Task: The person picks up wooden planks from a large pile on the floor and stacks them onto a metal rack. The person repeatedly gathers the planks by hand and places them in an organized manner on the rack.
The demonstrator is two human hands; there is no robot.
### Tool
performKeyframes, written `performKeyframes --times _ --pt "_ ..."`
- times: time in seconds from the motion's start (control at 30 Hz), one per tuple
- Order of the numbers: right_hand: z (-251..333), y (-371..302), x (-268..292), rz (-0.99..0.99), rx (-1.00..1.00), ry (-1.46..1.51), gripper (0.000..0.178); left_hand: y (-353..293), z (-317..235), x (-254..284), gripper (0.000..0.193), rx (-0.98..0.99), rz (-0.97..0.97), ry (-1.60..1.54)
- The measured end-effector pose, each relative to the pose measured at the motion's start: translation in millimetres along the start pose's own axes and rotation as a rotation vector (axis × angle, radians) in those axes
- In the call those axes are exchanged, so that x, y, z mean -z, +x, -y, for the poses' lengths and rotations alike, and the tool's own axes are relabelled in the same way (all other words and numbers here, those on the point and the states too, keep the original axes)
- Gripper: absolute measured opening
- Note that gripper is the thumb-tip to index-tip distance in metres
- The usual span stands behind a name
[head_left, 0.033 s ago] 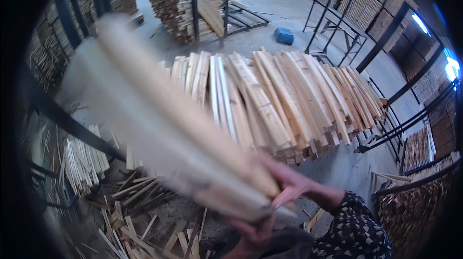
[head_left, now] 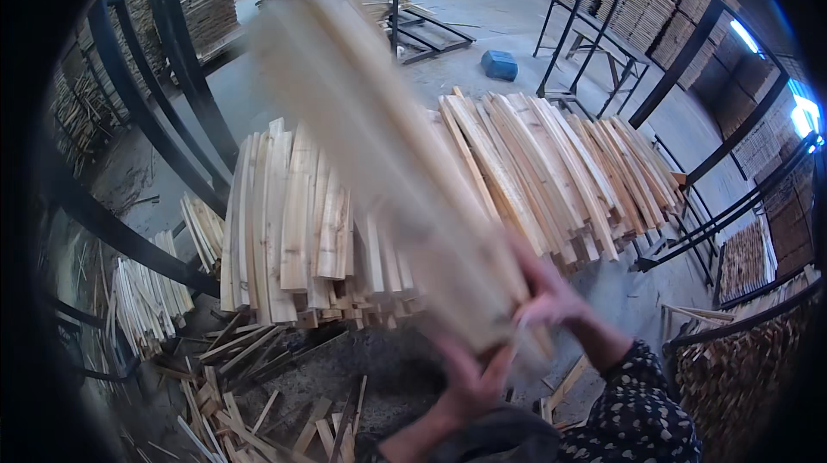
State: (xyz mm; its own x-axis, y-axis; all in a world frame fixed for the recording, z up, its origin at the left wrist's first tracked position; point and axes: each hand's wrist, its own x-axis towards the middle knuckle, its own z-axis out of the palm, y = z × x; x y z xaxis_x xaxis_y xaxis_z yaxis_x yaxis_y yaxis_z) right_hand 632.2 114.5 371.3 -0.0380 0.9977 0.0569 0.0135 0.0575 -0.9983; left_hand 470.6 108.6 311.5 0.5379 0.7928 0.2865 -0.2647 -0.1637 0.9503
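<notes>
Two or more pale wooden boards (head_left: 379, 153), smeared by motion, slant from my hands up toward the upper left. My right hand (head_left: 551, 295) grips their near end from the right side. On the left, my left hand (head_left: 469, 381) holds the same end from below, thumb and fingers around its lower edge. Behind and beneath the boards lies a wide stack of similar boards (head_left: 297, 213), laid side by side with their ends toward me. The lifted boards hide the middle of that stack.
Dark metal posts (head_left: 185, 58) rise at the left, and a dark rail (head_left: 129, 235) curves past there. Scrap wood pieces (head_left: 245, 416) litter the floor at lower left. Beyond the stack are a blue container (head_left: 499, 65) and a metal frame stand (head_left: 607, 41). Another wood pile (head_left: 732, 385) stands right.
The held boards have swung to the right and stand steeper in view, uncovering the left part of the stack. Both hands have shifted slightly right, still gripping.
</notes>
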Motion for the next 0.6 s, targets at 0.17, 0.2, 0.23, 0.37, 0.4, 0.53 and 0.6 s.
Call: performKeyframes --times 0.17,0.2,0.23,0.37,0.4,0.53,0.6 --pt "-24.4 -11.7 137.6 -0.508 -0.211 -0.362 0.073 114.4 52.0 -62.3 0.075 -0.038 0.11 0.278" --pt "-53.4 -8.6 167.2 -0.526 -0.275 -0.474 0.067 111.3 53.1 -54.4 0.068 -0.046 0.05 0.251" --pt "-75.9 -18.2 209.9 -0.567 -0.337 -0.646 0.061 104.3 50.3 -56.2 0.056 -0.046 0.071 0.161" --pt "-89.1 -28.9 237.4 -0.584 -0.162 -1.484 0.048 15.4 76.3 -9.0 0.034 0.091 0.029 0.033" --pt "-79.4 -12.1 209.3 -0.56 0.022 -1.568 0.048 -16.3 91.9 10.9 0.032 0.176 -0.02 -0.013" --pt "-124.4 9.2 -21.2 0.013 0.185 -0.84 0.042 -173.0 196.2 84.3 0.019 0.658 -0.539 0.174" --pt "-157.1 24.5 -144.5 0.463 -0.163 -0.706 0.046 -230.8 217.7 144.3 0.023 0.87 -0.633 0.306"
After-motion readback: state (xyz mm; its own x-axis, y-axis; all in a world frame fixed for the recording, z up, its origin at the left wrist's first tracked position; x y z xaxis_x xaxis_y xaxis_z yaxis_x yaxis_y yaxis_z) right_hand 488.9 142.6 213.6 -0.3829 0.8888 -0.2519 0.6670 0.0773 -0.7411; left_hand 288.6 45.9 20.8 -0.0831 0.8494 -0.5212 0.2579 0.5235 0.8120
